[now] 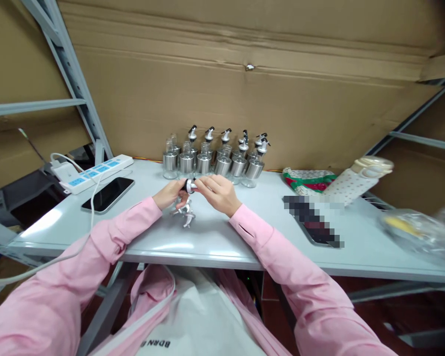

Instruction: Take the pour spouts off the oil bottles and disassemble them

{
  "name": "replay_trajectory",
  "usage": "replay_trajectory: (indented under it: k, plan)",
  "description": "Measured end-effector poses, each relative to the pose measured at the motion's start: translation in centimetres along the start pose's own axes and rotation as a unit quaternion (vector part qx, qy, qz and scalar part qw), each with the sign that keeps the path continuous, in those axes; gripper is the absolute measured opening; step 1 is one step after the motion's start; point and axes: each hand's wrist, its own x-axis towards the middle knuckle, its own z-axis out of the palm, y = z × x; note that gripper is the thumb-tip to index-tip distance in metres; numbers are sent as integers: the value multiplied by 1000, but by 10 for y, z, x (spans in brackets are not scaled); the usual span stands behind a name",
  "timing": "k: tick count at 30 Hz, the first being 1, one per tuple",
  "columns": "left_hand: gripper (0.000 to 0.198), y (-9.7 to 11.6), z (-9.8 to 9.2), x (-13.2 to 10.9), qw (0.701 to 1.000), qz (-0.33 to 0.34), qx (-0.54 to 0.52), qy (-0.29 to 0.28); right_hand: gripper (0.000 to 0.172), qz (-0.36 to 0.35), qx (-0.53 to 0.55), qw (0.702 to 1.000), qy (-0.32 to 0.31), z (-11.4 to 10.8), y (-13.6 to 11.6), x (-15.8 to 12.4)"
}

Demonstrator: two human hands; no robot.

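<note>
Above the middle of the table, my left hand (170, 194) grips the black end of a silver-and-black pour spout (190, 186). My right hand (219, 193) closes on the spout's other end, its fingers hiding that tip. Just below the hands, a few loose silver spout pieces (187, 217) lie on the table. Behind them stand two rows of glass bottles with steel sleeves (186, 163). Several bottles carry silver spouts with black levers (226, 134), mostly in the back row and toward the right; others at the front left have bare glass necks.
On the left of the grey table (207, 242) lie a power strip (96, 173), a phone (109, 194) and a white cable (92, 207). To the right are a second, pixelated phone (313, 222), a patterned white bottle (358, 183), a red-green cloth bag (307, 180) and a plastic bag (415, 230). Cardboard (244, 104) walls the back.
</note>
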Motion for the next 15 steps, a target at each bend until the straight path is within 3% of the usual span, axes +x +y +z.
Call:
replay_trajectory:
  k: [6, 11, 15]
  plan:
    - [60, 4, 2, -1, 997, -38, -60, -25, 17, -3, 33, 999, 11, 0, 3, -6]
    - [54, 5, 6, 1, 991, -16, -119, -51, 22, 17, 45, 998, -51, -2, 15, -6]
    - [51, 0, 8, 5, 991, 11, -129, -30, 28, 22, 67, 993, -93, -7, 19, -2]
